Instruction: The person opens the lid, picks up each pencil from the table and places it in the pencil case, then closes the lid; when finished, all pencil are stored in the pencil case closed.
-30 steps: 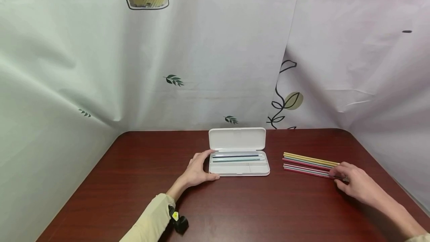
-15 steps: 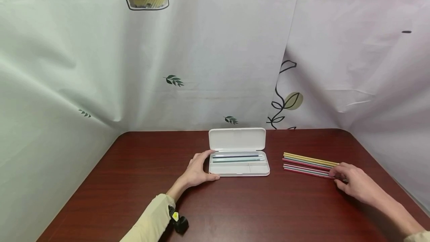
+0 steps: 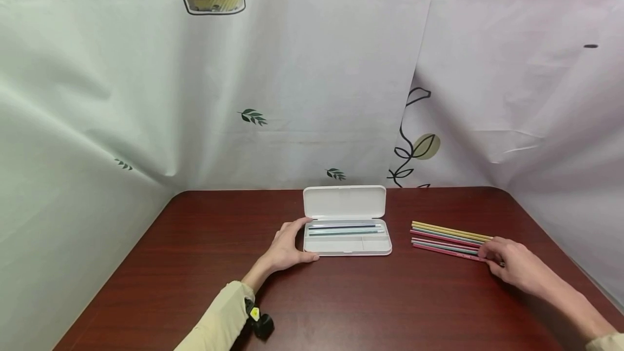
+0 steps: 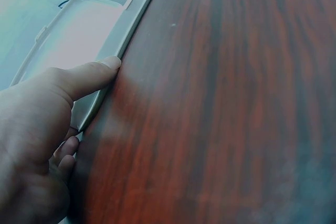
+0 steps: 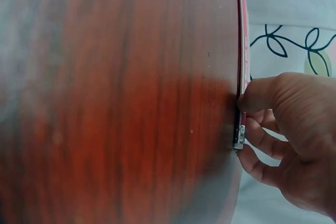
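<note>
An open white pencil case stands at the table's middle with its lid raised. Two or more pencils, dark and light blue, lie in its long compartment. My left hand grips the case's left end, thumb along the front edge and fingers at the back. Off to the right, my right hand pinches the eraser end of the nearest red pencil, which lies low over the table; thumb and fingers are on opposite sides. Whether it touches the table cannot be told.
Beyond the red pencil lie several more pencils, yellow, light blue and red, side by side. The dark red wooden table ends at a printed cloth backdrop. A black wrist camera sits on the left sleeve.
The nearest red pencil has turned slightly, its right end coming toward the front and apart from the others. My right thumb now meets it. The left hand and case stay put.
</note>
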The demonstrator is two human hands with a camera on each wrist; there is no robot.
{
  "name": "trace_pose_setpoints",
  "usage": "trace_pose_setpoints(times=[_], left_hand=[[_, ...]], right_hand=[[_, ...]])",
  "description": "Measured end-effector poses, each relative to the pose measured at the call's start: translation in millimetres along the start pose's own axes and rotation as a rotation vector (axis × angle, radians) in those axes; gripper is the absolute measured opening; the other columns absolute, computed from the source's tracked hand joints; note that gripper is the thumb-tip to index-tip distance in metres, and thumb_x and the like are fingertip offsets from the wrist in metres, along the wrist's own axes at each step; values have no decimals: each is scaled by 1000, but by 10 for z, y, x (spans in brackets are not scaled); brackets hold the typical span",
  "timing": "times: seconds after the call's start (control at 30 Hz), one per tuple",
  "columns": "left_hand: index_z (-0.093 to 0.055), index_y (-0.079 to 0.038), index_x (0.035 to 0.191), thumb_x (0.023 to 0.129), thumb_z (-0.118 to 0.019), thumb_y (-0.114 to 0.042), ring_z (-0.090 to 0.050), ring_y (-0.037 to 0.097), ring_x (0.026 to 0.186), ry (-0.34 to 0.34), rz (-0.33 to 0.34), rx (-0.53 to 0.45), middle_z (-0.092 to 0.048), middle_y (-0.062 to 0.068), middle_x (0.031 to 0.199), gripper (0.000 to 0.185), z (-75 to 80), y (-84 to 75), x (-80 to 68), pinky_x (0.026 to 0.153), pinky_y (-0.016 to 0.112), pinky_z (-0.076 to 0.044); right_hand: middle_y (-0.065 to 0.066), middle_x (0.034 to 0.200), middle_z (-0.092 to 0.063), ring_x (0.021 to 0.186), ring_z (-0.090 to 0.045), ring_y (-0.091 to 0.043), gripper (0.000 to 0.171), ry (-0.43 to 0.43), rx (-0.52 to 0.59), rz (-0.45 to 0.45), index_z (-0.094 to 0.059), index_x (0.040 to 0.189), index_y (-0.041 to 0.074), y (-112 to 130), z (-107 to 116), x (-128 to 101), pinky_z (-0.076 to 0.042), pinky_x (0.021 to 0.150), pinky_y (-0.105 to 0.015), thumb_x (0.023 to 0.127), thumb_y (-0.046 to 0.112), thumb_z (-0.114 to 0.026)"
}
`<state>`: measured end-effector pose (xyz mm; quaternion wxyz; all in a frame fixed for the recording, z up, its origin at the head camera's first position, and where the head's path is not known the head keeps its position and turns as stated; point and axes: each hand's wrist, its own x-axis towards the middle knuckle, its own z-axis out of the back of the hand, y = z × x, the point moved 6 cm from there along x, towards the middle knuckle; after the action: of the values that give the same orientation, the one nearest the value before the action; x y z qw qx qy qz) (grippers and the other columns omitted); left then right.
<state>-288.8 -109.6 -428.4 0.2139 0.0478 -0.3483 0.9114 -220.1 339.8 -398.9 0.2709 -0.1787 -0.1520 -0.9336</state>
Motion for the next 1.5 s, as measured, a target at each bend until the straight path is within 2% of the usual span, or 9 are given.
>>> trace_pose_setpoints(times=[0.37, 0.47, 0.93, 1.17, 1.5], left_hand=[[-43, -17, 133, 60, -81, -42, -36, 25, 115, 7, -3, -1, -48, 4, 124, 86, 7, -10, 3, 91, 47, -26], [-43, -17, 132, 60, -81, -42, -36, 25, 116, 7, -4, 1, -48, 4, 124, 86, 8, -11, 1, 91, 47, -27], [-43, -17, 132, 59, -81, -43, -36, 25, 115, 3, -13, 2, -48, 4, 125, 86, 9, -14, -3, 91, 47, -27], [-43, -17, 132, 59, -81, -42, -37, 25, 115, 0, -13, -1, -48, 5, 124, 86, 6, -12, -7, 91, 47, -27], [-43, -17, 132, 60, -81, -41, -36, 25, 115, -1, -8, 7, -48, 4, 124, 85, 8, -13, -1, 91, 47, -27]], right_hand=[[17, 72, -44, 57, -37, 3, 35, 32, 27, 16, -56, 78, 22, 3, -18, -22, -32, 49, -19, 63, -7, -66], [18, 73, -43, 58, -38, 3, 39, 38, 41, 18, -56, 79, 22, 3, -19, -13, -32, 49, -20, 60, -10, -68], [16, 74, -45, 61, -41, 3, 34, 93, 82, 8, -56, 82, 20, 3, -38, -10, -35, 49, -21, 65, -7, -67], [18, 72, -45, 60, -41, 3, 37, 59, 104, 31, -56, 81, 22, 63, -9, 28, -35, 49, -19, 63, -8, -67], [15, 75, -48, 63, -43, 0, 35, 37, 117, 89, -57, 83, 21, 216, 11, 236, -36, 51, -19, 65, -7, -67]])
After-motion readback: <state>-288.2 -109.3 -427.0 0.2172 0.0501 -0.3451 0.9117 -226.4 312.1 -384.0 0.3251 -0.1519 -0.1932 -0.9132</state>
